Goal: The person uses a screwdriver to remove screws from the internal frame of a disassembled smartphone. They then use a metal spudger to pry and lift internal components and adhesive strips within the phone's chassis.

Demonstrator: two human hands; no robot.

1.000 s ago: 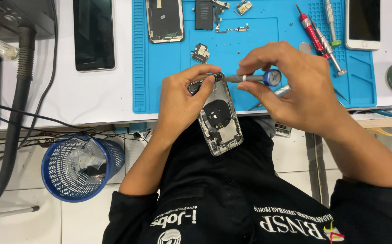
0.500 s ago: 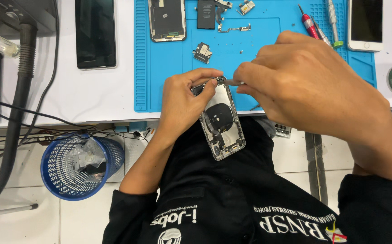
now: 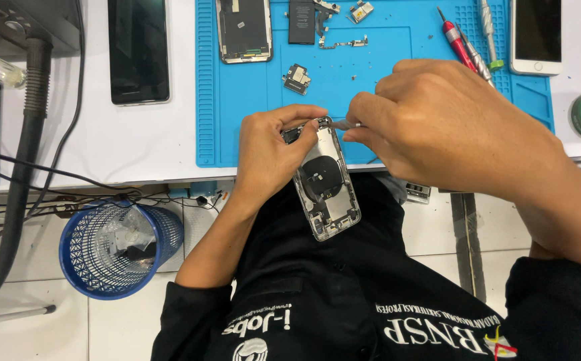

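Two hands on one opened phone at the mat's near edge.

Our right hand (image 3: pixel 437 127) pinches a thin metal tool (image 3: pixel 345 124) at the phone body's (image 3: pixel 324 180) top corner; our left hand (image 3: pixel 270 150) clamps that upper end. The phone's long axis runs from the blue mat (image 3: pixel 237 100) toward our lap.

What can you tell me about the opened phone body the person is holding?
The opened phone body is a slim silver metal frame with rounded corners and no screen, its insides facing up: a dark round coil at the middle, small dark parts around it. It lies tilted, top end over the edge of the blue mat, lower end above the person's lap. The left hand grips its upper left side; the right hand works a thin tool at its top corner.
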